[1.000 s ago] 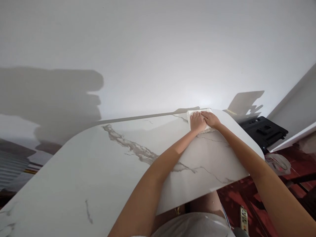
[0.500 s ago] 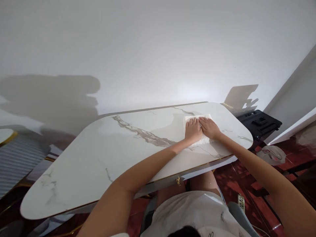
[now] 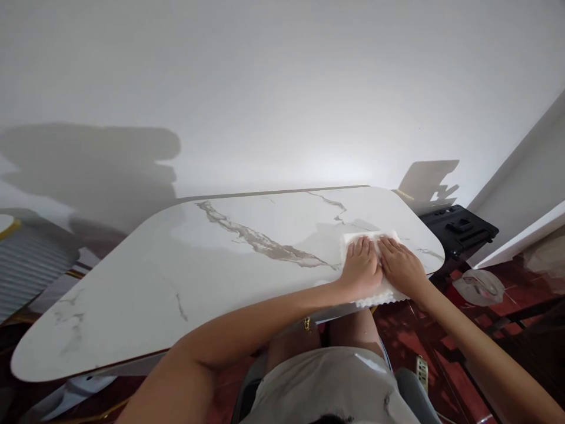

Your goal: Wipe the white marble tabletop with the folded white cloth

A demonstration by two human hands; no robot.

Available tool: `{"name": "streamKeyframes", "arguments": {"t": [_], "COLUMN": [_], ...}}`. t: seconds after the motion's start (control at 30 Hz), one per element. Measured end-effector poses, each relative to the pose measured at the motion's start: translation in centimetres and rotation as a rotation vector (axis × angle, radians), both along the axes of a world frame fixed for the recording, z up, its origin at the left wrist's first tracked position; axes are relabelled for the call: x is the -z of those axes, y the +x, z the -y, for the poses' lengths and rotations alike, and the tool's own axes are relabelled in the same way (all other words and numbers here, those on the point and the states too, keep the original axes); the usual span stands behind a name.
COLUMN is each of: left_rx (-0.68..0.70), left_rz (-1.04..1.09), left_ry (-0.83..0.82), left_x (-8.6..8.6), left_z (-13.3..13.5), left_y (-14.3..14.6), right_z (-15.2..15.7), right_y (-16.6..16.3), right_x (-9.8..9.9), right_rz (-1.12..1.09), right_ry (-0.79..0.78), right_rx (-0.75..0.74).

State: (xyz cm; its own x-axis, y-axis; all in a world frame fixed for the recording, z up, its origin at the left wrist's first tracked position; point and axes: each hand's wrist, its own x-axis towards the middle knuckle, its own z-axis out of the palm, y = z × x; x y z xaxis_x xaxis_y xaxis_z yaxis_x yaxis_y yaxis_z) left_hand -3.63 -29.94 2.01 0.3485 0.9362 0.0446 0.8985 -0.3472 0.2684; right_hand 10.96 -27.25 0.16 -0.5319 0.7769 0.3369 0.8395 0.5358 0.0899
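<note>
Pressing down side by side, the person's 2 hands lie on a white cloth [image 3: 369,237] near the right end of the marble-patterned table [image 3: 212,277], close to its near edge. The left hand [image 3: 362,268] is spread open, palm down, with its fingers straight and close together on the cloth. It grips nothing. The right hand [image 3: 401,268] lies the same way just beside it, flat and open, and the inner edges of the 2 hands touch or nearly touch. Both forearms reach in from the near side, the left one crossing over the near edge of the table.

The cloth is flat under the palms. Its far edge shows beyond the fingertips, and its scalloped near edge sticks out just past the table's near edge. A grey vein runs slantwise across the middle of the tabletop and ends just left of the cloth.

Beyond the table's right end a black case [image 3: 459,227] sits low, close against the wall [image 3: 282,88]. A clear plastic bag [image 3: 479,285] lies on the red floor [image 3: 445,347] near it. A white power strip [image 3: 421,370] lies on the floor by the person's right side. Off the table's left end stands a ribbed grey panel [image 3: 35,259].
</note>
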Motion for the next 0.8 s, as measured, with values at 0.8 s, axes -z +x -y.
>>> {"name": "streamKeyframes", "arguments": {"t": [0.8], "left_rx": [-0.342], "left_rz": [0.02], "left_ry": [0.238], "left_x": [1.6], "left_z": [-25.1], "left_y": [-3.7], "right_z": [-26.6], "right_y": [-6.6], "right_x": [0.1], "right_rz": [-0.095], "right_ry": [-0.167], "right_rx": [-0.093]}}
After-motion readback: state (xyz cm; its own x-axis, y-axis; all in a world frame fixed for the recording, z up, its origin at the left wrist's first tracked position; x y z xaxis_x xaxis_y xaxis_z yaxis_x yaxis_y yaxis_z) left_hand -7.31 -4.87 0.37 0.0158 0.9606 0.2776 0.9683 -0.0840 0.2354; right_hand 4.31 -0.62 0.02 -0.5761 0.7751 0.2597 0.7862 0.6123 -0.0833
